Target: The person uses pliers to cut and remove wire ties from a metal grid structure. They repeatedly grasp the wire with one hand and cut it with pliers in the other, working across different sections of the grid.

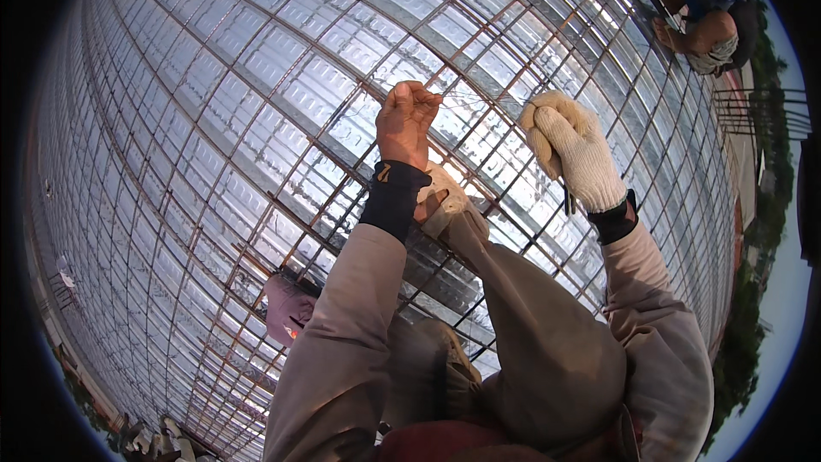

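My bare left hand (pixel 405 124), with a dark band at the wrist, is closed in a pinch just above a grid of thin steel reinforcing bars (pixel 346 92). Fine strands of wire (pixel 466 101) run from its fingertips toward my other hand. My right hand (pixel 571 141) wears a cream knit glove and is curled into a fist. A dark tool handle (pixel 569 202) pokes out below that fist; the glove hides the rest of the tool, so its kind cannot be told. Both hands are raised in front of my bent knee.
Shiny ribbed metal decking (pixel 291 68) lies beneath the bars. A pinkish-purple bag-like thing (pixel 286 310) is beside my left forearm. Another person (pixel 705 30) crouches at the upper right. Upright bars (pixel 761 111) and trees (pixel 761 231) stand beyond the right edge.
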{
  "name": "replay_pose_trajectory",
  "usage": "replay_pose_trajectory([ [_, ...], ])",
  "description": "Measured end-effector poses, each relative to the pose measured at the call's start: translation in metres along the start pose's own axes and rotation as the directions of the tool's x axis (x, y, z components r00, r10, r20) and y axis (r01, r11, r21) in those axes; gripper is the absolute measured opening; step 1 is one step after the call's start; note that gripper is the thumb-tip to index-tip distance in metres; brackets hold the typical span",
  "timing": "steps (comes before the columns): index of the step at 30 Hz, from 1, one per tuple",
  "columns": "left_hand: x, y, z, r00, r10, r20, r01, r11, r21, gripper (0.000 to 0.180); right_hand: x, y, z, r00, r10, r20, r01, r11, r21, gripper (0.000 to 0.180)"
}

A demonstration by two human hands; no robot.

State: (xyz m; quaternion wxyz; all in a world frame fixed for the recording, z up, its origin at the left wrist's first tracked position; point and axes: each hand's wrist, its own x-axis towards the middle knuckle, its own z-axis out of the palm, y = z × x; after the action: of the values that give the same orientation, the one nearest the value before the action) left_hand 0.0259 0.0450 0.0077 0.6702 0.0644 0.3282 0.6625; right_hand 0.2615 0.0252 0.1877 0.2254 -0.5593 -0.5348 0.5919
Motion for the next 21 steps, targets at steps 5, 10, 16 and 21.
replay_pose_trajectory([
  [5, -0.006, -0.013, 0.027, 0.994, -0.024, 0.107, 0.026, 0.999, -0.024, 0.036, 0.024, 0.129, -0.009, 0.991, 0.024, 0.133, 0.101, 0.524, -0.846, 0.020],
  [10, 0.007, -0.002, -0.014, 0.978, -0.126, -0.167, 0.096, 0.980, -0.175, 0.032, 0.008, 0.077, 0.037, 0.782, -0.073, 0.619, 0.426, 0.788, -0.445, 0.016],
  [16, 0.014, 0.016, 0.007, 0.993, -0.092, -0.080, 0.084, 0.991, -0.107, 0.033, 0.011, 0.046, 0.008, 0.996, -0.005, -0.093, -0.004, 0.995, -0.099, 0.035],
  [21, 0.007, 0.012, 0.027, 0.997, 0.052, -0.048, -0.049, 0.996, 0.075, 0.038, 0.020, 0.082, 0.037, 0.919, 0.270, 0.287, 0.086, 0.573, -0.815, 0.036],
])
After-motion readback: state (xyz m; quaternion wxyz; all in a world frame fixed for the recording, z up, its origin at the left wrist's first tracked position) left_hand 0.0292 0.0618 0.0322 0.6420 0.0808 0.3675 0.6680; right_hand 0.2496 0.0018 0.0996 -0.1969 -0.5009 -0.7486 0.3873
